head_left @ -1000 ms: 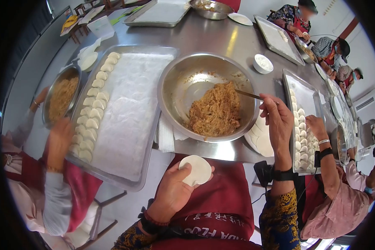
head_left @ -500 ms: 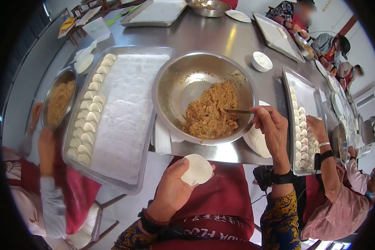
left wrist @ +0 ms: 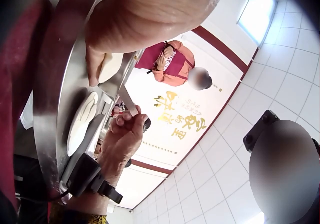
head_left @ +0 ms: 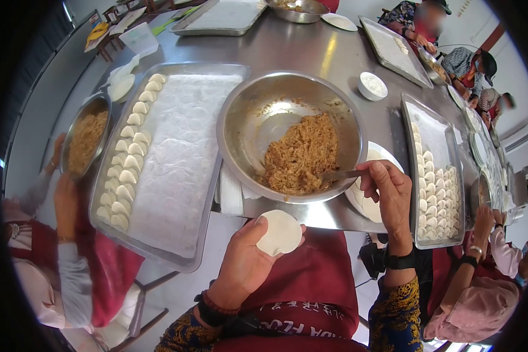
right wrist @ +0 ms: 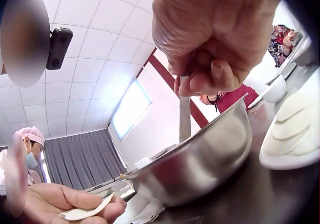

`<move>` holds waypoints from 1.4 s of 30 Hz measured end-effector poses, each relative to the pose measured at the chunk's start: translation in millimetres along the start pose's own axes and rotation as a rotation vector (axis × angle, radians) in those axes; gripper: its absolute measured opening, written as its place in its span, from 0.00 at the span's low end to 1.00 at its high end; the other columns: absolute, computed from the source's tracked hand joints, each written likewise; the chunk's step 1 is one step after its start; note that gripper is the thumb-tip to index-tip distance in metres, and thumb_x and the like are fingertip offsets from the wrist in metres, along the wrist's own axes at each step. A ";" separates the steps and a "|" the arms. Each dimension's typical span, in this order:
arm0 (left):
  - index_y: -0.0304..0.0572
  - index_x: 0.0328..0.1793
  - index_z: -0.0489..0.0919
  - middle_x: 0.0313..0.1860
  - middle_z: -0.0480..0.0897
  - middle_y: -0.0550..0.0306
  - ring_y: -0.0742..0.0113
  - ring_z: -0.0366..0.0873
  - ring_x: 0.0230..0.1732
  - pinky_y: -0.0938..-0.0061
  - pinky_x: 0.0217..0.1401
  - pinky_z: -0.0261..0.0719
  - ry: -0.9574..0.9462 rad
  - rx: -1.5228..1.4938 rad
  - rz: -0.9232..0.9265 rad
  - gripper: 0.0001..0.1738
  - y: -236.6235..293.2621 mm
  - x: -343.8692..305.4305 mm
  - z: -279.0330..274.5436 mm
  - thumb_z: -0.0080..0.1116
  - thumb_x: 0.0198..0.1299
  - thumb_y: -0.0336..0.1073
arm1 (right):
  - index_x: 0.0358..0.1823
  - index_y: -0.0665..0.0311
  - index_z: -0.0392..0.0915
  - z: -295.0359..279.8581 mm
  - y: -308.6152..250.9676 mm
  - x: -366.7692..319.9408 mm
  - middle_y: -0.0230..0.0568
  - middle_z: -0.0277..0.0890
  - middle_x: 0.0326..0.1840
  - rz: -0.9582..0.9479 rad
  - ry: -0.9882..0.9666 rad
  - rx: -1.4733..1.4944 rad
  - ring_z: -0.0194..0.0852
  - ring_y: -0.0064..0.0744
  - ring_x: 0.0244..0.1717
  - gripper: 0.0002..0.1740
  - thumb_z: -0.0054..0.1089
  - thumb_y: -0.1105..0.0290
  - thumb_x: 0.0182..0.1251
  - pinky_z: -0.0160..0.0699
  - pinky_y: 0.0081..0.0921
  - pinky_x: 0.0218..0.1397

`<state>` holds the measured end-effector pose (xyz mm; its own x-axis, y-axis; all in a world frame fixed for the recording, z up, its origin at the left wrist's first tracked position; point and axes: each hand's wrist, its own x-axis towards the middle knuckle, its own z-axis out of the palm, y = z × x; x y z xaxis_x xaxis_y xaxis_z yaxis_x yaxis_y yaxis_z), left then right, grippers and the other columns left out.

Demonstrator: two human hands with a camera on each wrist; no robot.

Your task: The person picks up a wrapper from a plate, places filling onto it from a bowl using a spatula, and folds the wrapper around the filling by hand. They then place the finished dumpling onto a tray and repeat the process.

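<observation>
On my left hand (head_left: 243,261) lies a round white dumpling wrapper (head_left: 280,233), its near edge under my thumb, in front of the table edge. My right hand (head_left: 390,193) pinches the handle of a flat metal spatula (head_left: 345,174) at the right rim of a large steel bowl (head_left: 233,111). The spatula's far end is sunk in the brown minced filling (head_left: 302,149) and hidden there. In the right wrist view the spatula (right wrist: 185,116) slants down behind the bowl's rim. A plate of stacked wrappers (head_left: 362,199) sits beside the bowl, partly behind my right hand.
A tray (head_left: 182,170) with rows of folded dumplings (head_left: 126,158) lies left of the bowl. Another dumpling tray (head_left: 431,126) stands at the right. A small bowl of white powder (head_left: 372,86) sits behind. People work on both sides; a second filling bowl (head_left: 88,138) is at far left.
My right hand has come down and toward me, bringing the spatula to the near right side of the filling. My left hand stays nearly still. A neighbour's hand has left the right tray.
</observation>
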<state>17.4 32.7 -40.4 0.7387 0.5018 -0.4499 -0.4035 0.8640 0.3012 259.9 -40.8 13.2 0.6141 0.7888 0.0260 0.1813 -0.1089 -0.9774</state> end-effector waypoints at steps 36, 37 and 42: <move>0.25 0.72 0.59 0.69 0.69 0.36 0.36 0.66 0.71 0.44 0.75 0.63 -0.102 -0.054 0.096 0.35 23.5 -27.8 30.6 0.24 0.78 0.54 | 0.48 0.76 0.78 41.2 1.5 -102.2 0.48 0.81 0.34 -0.172 -0.067 0.362 0.80 0.36 0.30 0.23 0.50 0.56 0.78 0.82 0.27 0.34; 0.25 0.72 0.59 0.69 0.69 0.36 0.36 0.66 0.71 0.44 0.75 0.63 -0.101 -0.055 0.098 0.35 24.0 -29.0 30.4 0.24 0.78 0.54 | 0.48 0.76 0.78 41.6 0.9 -106.0 0.48 0.81 0.34 -0.172 -0.070 0.363 0.80 0.36 0.30 0.23 0.50 0.56 0.78 0.82 0.27 0.34; 0.28 0.70 0.61 0.68 0.70 0.39 0.42 0.67 0.70 0.49 0.75 0.63 -0.128 -0.078 0.099 0.31 24.7 -32.3 28.9 0.26 0.79 0.51 | 0.46 0.68 0.82 41.6 -2.6 -115.4 0.48 0.81 0.36 -0.605 -0.180 -0.185 0.82 0.41 0.33 0.17 0.63 0.60 0.67 0.81 0.30 0.36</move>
<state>-0.8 36.7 5.9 0.7540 0.5797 -0.3089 -0.5147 0.8136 0.2704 156.7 -106.4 4.0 0.2273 0.8308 0.5080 0.5934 0.2955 -0.7487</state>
